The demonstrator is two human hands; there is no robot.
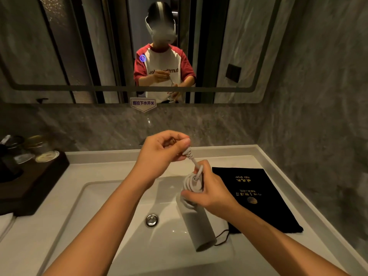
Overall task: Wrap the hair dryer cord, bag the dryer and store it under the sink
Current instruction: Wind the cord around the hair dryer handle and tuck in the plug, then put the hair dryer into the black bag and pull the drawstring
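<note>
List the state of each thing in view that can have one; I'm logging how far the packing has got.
Pale grey cylindrical hair dryer: held over the basin, unbagged.
White cord: mostly coiled round the dryer, last stretch taut up to the left hand.
Left hand: pinching the cord's plug end.
Right hand: gripping dryer and coils.
Black drawstring bag with gold lettering: flat on the counter, empty.
White sink basin: dry; whether the metal drain stopper is open or closed is unclear.

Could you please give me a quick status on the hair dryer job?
Left hand pinches the plug end; right hand holds the hair dryer over the sink, cord mostly coiled. Black bag flat on the counter, unused. Nothing in the way.
</note>
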